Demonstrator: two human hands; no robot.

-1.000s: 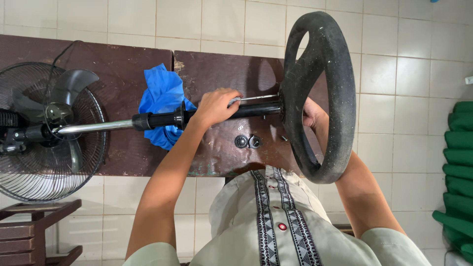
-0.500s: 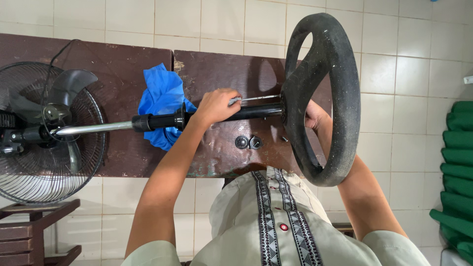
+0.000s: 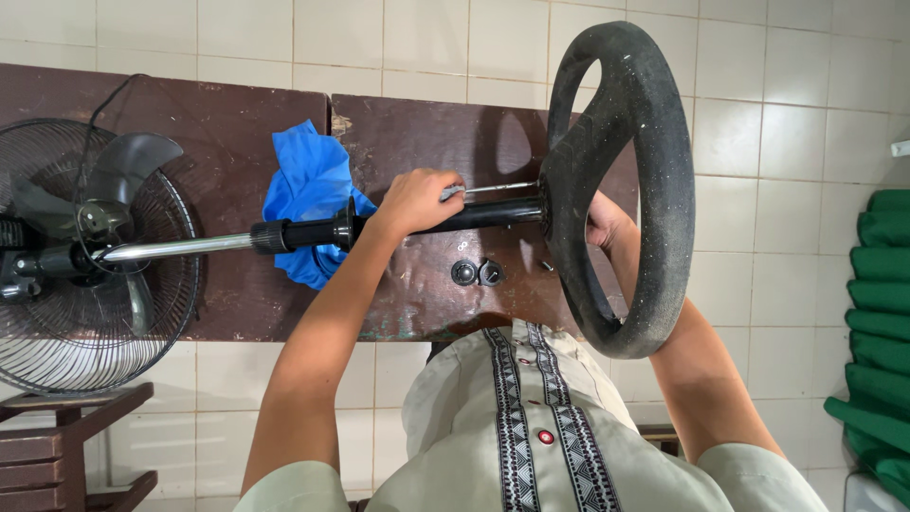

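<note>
Steadiness matters: left hand (image 3: 415,201) grips the black fan pole (image 3: 474,214) and a thin metal tool (image 3: 498,188), while right hand (image 3: 607,220) (grasp unclear) braces behind the round black base ring (image 3: 626,180).

Dark brown, worn wooden bench (image 3: 408,142) over pale floor tiles.
On it I see a crumpled blue plastic bag (image 3: 308,190), two small round black caps (image 3: 476,273) and a tiny screw (image 3: 547,266).

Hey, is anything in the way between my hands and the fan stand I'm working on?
Nothing visible. The left hand already grips the black pole of the fan stand and holds a thin metal tool along it. The right hand is partly hidden behind the round black base, seemingly touching it.
</note>
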